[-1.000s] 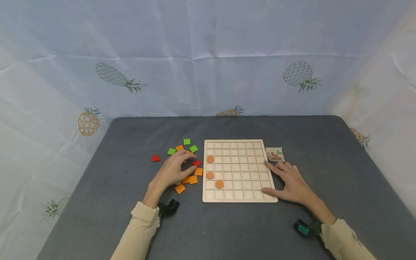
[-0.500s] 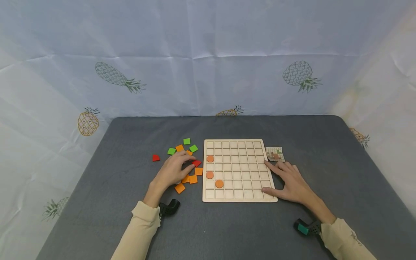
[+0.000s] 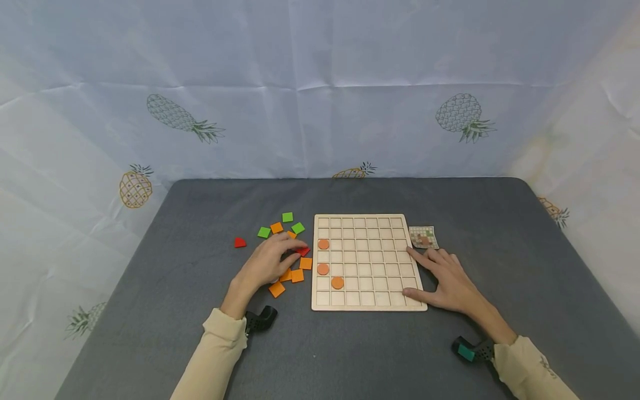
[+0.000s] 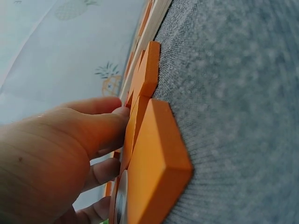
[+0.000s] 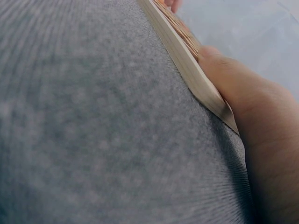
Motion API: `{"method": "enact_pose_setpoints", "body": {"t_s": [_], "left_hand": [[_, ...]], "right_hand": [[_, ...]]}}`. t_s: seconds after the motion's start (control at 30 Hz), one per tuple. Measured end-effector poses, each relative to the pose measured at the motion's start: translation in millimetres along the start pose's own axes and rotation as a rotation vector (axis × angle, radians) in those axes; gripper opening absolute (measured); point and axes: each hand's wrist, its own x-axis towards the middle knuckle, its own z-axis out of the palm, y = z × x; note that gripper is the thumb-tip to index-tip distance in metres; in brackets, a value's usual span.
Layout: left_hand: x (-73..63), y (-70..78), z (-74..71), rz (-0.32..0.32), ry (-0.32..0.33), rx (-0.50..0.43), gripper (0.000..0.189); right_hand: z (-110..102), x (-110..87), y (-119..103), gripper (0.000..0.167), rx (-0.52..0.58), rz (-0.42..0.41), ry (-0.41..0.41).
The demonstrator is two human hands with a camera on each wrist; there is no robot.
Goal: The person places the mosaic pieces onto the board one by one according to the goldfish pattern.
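My left hand (image 3: 270, 259) bends low over loose flat pieces left of the gridded wooden board (image 3: 372, 258). Its index finger reaches over a red piece (image 3: 303, 252), with the thumb at the piece's near side. In the left wrist view, thumb and index tips come close together beside orange squares (image 4: 152, 163); the palm hides some pieces. Spread wide, my right hand (image 3: 447, 284) rests its thumb and index finger on the board's right side. The right wrist view has that thumb (image 5: 219, 65) on the board's edge (image 5: 198, 84). Three orange discs (image 3: 337, 283) sit in left-hand cells.
A small printed pattern card (image 3: 423, 237) lies by the board's upper right, above my right hand. Green squares (image 3: 287, 217) are scattered beyond my left hand, and another red piece (image 3: 240, 243) lies farther left. A pineapple-print cloth (image 3: 320, 111) hangs behind the dark table (image 3: 350, 355).
My left index finger has stretched slightly to the right, over the red piece's far side. The right hand, board and pieces keep their places.
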Motion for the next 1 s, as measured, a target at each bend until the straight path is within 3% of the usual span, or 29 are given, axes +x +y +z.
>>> {"method": "enact_pose_setpoints", "body": {"t_s": [0.2, 0.5, 0.77, 1.0], "left_hand": [[0.6, 0.4, -0.6, 0.001, -0.017, 0.006, 0.024], [0.2, 1.3, -2.6, -0.062, -0.014, 0.019, 0.02], [-0.7, 0.0, -6.9, 0.025, -0.063, 0.024, 0.033], [-1.6, 0.0, -13.2, -0.064, -0.123, -0.028, 0.03]], "right_hand": [[-0.2, 0.4, -0.2, 0.096, -0.005, 0.0, -0.003], [-0.1, 0.5, 0.2, 0.096, 0.003, 0.001, -0.001], [-0.1, 0.9, 0.7, 0.095, 0.005, 0.003, -0.007], [0.6, -0.1, 0.0, 0.096, 0.003, 0.001, 0.004]]}}
